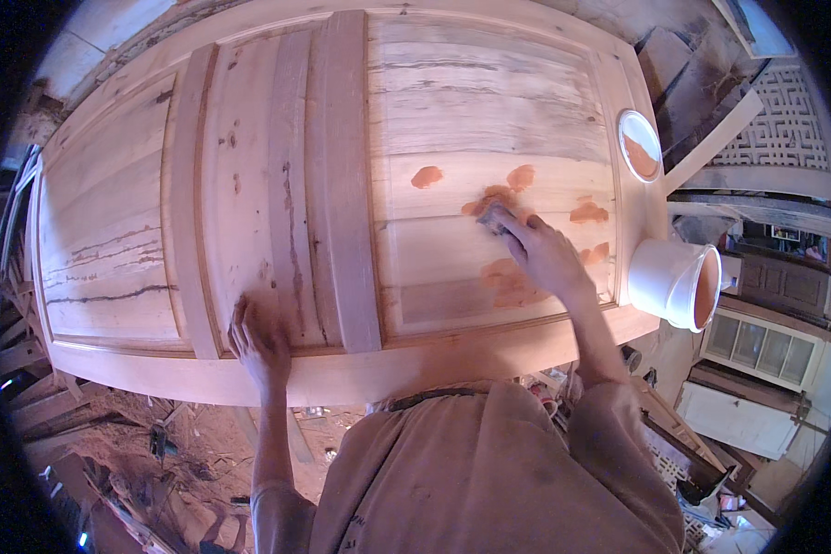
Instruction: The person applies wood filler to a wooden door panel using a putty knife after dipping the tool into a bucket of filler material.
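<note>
A large wooden panelled door [349, 185] lies flat before me. My right hand [540, 254] is closed on a small grey piece [495, 220], pressed against the right panel at a patch of orange-brown filler [499, 196]; its exact kind is partly hidden by my fingers. More smears of the same paste surround it, among them a spot [427, 176] to the left and a broad patch [512, 284] nearer me. With fingers spread, my left hand [263, 342] rests on the door's near edge, empty.
At the door's right end stands a white bucket [657, 279], orange-brown inside. Beyond it lies a round white lid [639, 146] smeared with paste. A cream glazed frame [762, 346] and other woodwork stand at right. Wood scraps [46, 406] crowd the lower left.
</note>
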### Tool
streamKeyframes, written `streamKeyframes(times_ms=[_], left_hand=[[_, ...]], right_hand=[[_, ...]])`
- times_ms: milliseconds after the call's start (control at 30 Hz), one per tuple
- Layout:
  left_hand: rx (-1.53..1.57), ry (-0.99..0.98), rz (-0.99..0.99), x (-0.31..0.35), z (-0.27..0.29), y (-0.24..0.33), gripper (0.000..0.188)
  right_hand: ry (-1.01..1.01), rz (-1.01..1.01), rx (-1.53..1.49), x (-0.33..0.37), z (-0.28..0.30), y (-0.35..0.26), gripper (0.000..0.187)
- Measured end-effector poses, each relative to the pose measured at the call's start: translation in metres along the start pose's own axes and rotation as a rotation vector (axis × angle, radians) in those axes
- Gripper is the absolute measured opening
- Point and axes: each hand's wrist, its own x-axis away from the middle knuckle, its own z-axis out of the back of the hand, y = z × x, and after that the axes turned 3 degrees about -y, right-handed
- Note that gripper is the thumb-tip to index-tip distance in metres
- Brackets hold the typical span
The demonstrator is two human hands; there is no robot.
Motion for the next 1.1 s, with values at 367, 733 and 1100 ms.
streamKeyframes(times_ms=[367,733,1100], left_hand=[[0.022,0.038,0.006,0.001,-0.004,-0.004,0.050],[0.013,0.031,0.019,0.003,-0.001,-0.001,0.045],[0.010,0.030,0.041,-0.001,-0.009,-0.001,0.046]], right_hand=[[-0.559,-0.065,0.150,-0.067,0.050,0.020,0.034],[-0.353,0.108,0.374,-0.047,0.095,0.054,0.036],[-0.085,-0.257,-1.947,-0.024,-0.007,0.087,0.032]])
